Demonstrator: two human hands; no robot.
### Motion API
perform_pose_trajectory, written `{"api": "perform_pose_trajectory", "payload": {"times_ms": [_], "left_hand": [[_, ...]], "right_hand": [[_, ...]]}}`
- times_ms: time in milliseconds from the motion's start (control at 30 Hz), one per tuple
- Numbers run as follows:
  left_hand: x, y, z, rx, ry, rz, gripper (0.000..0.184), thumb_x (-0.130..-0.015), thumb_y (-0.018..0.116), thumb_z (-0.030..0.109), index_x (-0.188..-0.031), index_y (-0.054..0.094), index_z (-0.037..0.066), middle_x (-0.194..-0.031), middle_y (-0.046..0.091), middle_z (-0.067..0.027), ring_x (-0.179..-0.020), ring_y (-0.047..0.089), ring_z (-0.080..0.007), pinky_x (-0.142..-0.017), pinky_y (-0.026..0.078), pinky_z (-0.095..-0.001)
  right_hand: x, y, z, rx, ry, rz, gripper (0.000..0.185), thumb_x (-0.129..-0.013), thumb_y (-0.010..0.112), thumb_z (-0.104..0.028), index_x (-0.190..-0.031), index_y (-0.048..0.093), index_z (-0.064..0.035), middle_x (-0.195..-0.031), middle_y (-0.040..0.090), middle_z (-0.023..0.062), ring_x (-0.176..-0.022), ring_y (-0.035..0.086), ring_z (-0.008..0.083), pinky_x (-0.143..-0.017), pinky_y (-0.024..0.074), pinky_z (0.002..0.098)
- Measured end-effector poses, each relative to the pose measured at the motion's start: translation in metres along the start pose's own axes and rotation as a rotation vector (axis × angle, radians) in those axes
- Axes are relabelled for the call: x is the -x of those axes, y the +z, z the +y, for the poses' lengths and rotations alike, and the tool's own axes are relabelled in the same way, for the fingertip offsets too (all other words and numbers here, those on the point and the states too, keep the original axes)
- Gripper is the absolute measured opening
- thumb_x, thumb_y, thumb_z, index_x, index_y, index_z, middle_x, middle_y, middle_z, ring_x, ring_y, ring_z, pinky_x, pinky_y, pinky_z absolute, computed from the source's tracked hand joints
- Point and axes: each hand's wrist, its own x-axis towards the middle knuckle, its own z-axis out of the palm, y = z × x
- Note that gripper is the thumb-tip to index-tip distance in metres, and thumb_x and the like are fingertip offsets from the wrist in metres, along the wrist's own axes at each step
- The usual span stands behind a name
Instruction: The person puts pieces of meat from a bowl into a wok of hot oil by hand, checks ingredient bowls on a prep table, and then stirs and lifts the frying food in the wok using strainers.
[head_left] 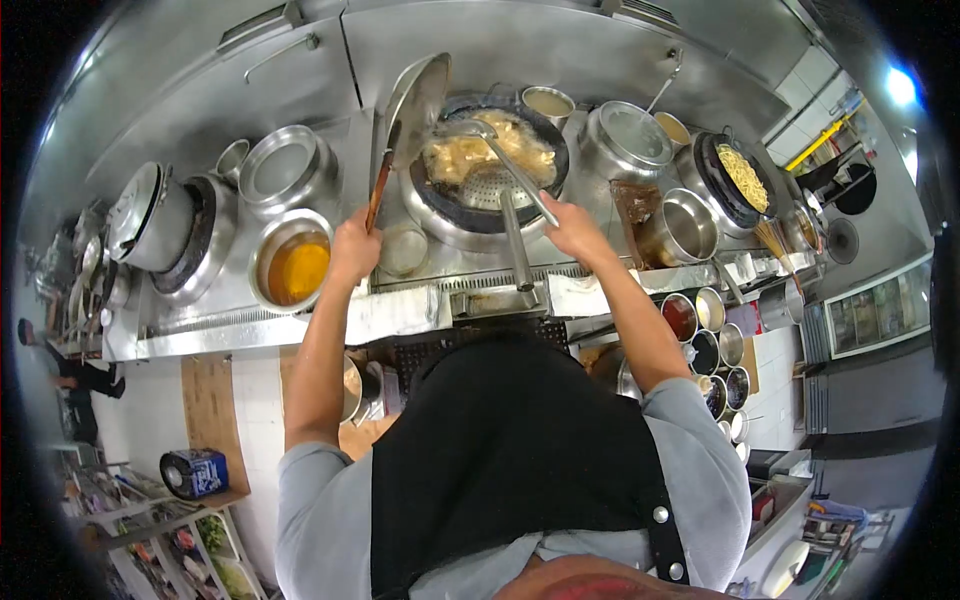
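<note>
My left hand [356,246] is closed round the dark wooden handle of a wide metal strainer [420,100], which is tilted up at the left side of the wok. My right hand [578,232] grips the long metal handle of a ladle [470,129], its bowl over the food. Pale golden pieces of food [510,140] lie in bubbling oil in the dark wok [562,160]. A perforated skimmer [484,188] rests in the front of the wok, its thick handle pointing towards me and held by neither hand.
A pot of orange oil [302,268] stands left of the wok. Lidded pots [278,168] stand behind it. On the right are an empty-looking pot [690,225], another lidded pot [638,135] and a wok of noodles [742,180]. Sauce containers [678,316] stand below the right counter edge.
</note>
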Motion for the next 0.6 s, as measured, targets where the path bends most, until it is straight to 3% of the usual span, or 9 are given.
{"api": "perform_pose_trajectory", "payload": {"times_ms": [67, 133, 233, 333, 400, 467, 500, 533, 600], "left_hand": [[-0.004, -0.006, -0.002, -0.019, -0.045, -0.028, 0.04, -0.087, 0.058, 0.009, -0.126, 0.062, 0.001, -0.094, 0.067, -0.0333, -0.094, 0.064, -0.053, -0.083, 0.051, -0.0561], [-0.007, -0.011, -0.004, 0.041, -0.015, 0.039, 0.037, -0.087, 0.059, 0.009, -0.123, 0.062, 0.0, -0.092, 0.067, -0.0331, -0.093, 0.064, -0.0529, -0.081, 0.052, -0.0557], [-0.01, -0.014, 0.006, 0.042, -0.054, 0.034, 0.033, -0.087, 0.059, 0.01, -0.118, 0.062, 0.0, -0.094, 0.067, -0.0338, -0.095, 0.064, -0.0532, -0.083, 0.051, -0.0556], [-0.019, -0.004, 0.002, 0.052, -0.049, 0.005, 0.03, -0.087, 0.06, 0.01, -0.115, 0.062, 0.0, -0.096, 0.067, -0.034, -0.098, 0.063, -0.0536, -0.084, 0.05, -0.056], [-0.026, 0.004, 0.006, 0.054, -0.018, -0.006, 0.03, -0.087, 0.06, 0.011, -0.114, 0.062, -0.001, -0.097, 0.066, -0.0341, -0.099, 0.063, -0.0538, -0.084, 0.049, -0.0562], [-0.025, 0.009, 0.012, 0.019, -0.06, -0.034, 0.028, -0.087, 0.061, 0.011, -0.113, 0.061, 0.0, -0.097, 0.067, -0.0337, -0.099, 0.063, -0.0538, -0.084, 0.049, -0.0564], [-0.029, 0.016, 0.011, -0.015, -0.075, -0.045, 0.027, -0.088, 0.06, 0.011, -0.112, 0.062, -0.001, -0.098, 0.067, -0.0337, -0.1, 0.064, -0.053, -0.085, 0.05, -0.0559], [-0.03, 0.023, 0.013, -0.007, -0.067, -0.044, 0.027, -0.088, 0.06, 0.011, -0.112, 0.062, -0.001, -0.098, 0.067, -0.0337, -0.1, 0.064, -0.053, -0.085, 0.05, -0.0559], [-0.033, 0.032, 0.018, 0.063, -0.088, -0.048, 0.026, -0.088, 0.058, 0.009, -0.112, 0.062, 0.0, -0.098, 0.067, -0.0336, -0.101, 0.064, -0.0524, -0.085, 0.05, -0.0559]], "right_hand": [[0.023, 0.002, -0.009, -0.116, -0.063, 0.03, 0.082, -0.086, 0.071, -0.02, -0.16, 0.036, -0.015, -0.111, 0.072, 0.0216, -0.099, 0.071, 0.0359, -0.085, 0.0578, 0.046], [0.055, -0.001, -0.039, -0.767, 0.161, -0.225, 0.083, -0.087, 0.073, -0.018, -0.16, 0.035, -0.0115, -0.091, 0.07, 0.0126, -0.073, 0.069, 0.0218, -0.065, 0.0568, 0.0381], [0.053, 0.026, -0.05, -0.915, 0.125, -0.3, 0.078, -0.089, 0.072, -0.013, -0.159, 0.037, -0.0063, -0.081, 0.064, 0.0061, -0.058, 0.059, 0.0136, -0.053, 0.0504, 0.0323], [0.016, 0.045, -0.046, -0.774, 0.067, -0.21, 0.075, -0.09, 0.072, -0.014, -0.157, 0.04, -0.0019, -0.076, 0.062, 0.0047, -0.054, 0.057, 0.0149, -0.053, 0.0495, 0.0335], [0.008, 0.021, -0.047, -0.742, 0.086, -0.205, 0.076, -0.089, 0.072, -0.017, -0.155, 0.041, -0.0002, -0.081, 0.067, 0.0108, -0.06, 0.062, 0.0178, -0.06, 0.0529, 0.0356], [-0.002, 0.013, -0.038, -0.601, 0.116, -0.079, 0.076, -0.087, 0.072, -0.017, -0.154, 0.042, 0.0008, -0.093, 0.072, 0.0216, -0.072, 0.069, 0.0279, -0.072, 0.056, 0.04], [-0.02, 0.045, -0.006, -0.374, -0.172, 0.275, 0.076, -0.086, 0.072, -0.018, -0.154, 0.043, -0.0003, -0.107, 0.072, 0.0286, -0.089, 0.072, 0.0385, -0.084, 0.055, 0.0445], [-0.029, 0.039, 0.002, -0.366, -0.169, 0.282, 0.076, -0.086, 0.072, -0.018, -0.154, 0.043, -0.0003, -0.107, 0.072, 0.0286, -0.089, 0.072, 0.0385, -0.084, 0.055, 0.0445], [-0.056, 0.021, 0.014, -0.338, 0.085, -0.013, 0.076, -0.086, 0.072, -0.021, -0.155, 0.043, -0.0047, -0.077, 0.068, 0.0163, -0.06, 0.065, 0.0243, -0.058, 0.0515, 0.0383]]}}
